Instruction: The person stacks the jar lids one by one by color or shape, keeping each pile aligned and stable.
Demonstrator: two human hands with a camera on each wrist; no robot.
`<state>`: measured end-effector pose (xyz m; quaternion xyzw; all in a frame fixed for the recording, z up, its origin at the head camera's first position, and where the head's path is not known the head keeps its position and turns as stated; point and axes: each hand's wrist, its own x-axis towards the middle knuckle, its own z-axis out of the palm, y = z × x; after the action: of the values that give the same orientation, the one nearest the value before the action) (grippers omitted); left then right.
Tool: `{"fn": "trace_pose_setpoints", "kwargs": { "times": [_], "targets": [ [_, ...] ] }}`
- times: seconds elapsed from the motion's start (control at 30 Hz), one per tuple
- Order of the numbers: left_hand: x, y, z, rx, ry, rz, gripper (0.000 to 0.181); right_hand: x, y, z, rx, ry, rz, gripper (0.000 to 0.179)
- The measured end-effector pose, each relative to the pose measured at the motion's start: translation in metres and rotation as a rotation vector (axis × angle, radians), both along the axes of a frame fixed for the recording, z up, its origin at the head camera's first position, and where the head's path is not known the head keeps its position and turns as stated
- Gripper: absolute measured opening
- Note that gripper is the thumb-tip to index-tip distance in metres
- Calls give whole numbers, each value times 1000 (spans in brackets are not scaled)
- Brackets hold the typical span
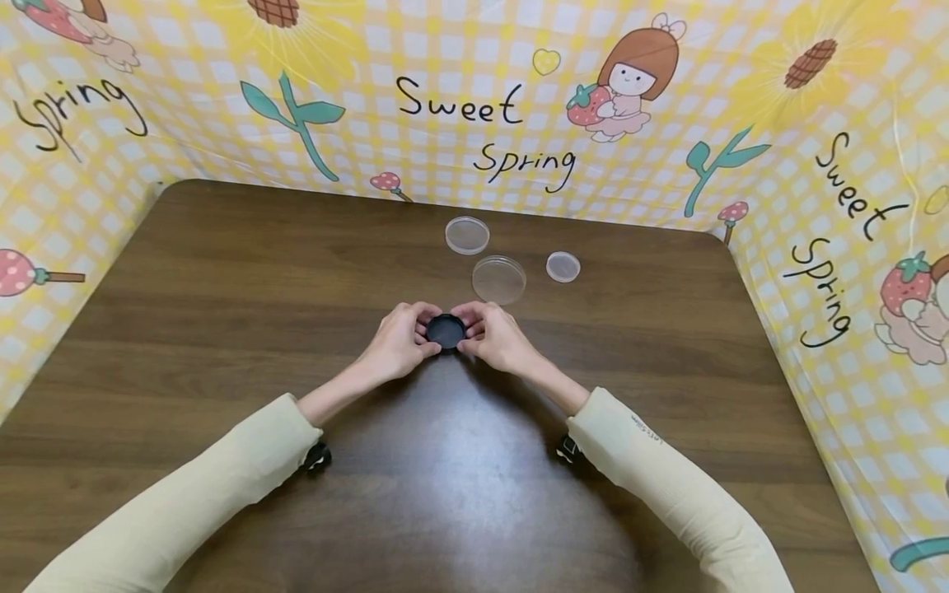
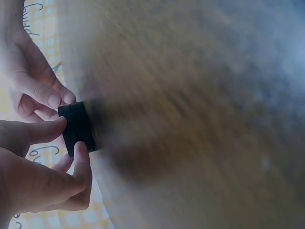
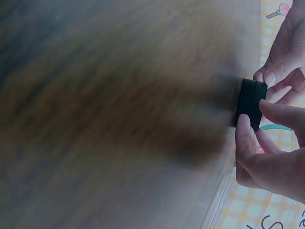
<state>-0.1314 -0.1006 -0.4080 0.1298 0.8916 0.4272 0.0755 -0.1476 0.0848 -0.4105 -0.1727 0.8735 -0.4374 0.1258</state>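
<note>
Between both hands sits a short, round black container (image 1: 446, 332) with a shallow recessed face turned up. In the left wrist view the black container (image 2: 77, 128) shows its side wall with a seam line round it. My left hand (image 1: 400, 342) pinches its left side with thumb and fingers. On the opposite side my right hand (image 1: 500, 338) grips it the same way, also seen in the right wrist view, where the right hand (image 3: 274, 160) is nearest. The container is at or just above the tabletop; I cannot tell which. Fingers partly hide its sides.
Just beyond the hands lies a large clear round dish (image 1: 499, 280). A second clear dish (image 1: 467, 235) is behind it, and a smaller clear disc (image 1: 563, 267) lies to the right. The brown wooden table (image 1: 259, 288) meets a patterned yellow cloth (image 1: 460, 49) at the back and sides.
</note>
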Motion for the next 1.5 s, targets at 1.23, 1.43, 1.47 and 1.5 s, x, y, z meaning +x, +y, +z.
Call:
{"fn": "trace_pose_setpoints", "kwargs": {
  "times": [1.23, 1.43, 1.47, 1.5],
  "targets": [
    [-2, -1, 4, -26, 25, -22, 54, -2, 12, 2, -26, -4, 36, 45],
    [-6, -1, 5, -35, 40, -15, 50, -2, 19, 3, -17, 5, 15, 44],
    [-7, -1, 4, -39, 44, -15, 49, -3, 21, 2, -15, 11, 15, 43],
    [-9, -2, 3, -41, 49, -15, 48, -3, 22, 1, -11, 16, 14, 43]
  ]
}}
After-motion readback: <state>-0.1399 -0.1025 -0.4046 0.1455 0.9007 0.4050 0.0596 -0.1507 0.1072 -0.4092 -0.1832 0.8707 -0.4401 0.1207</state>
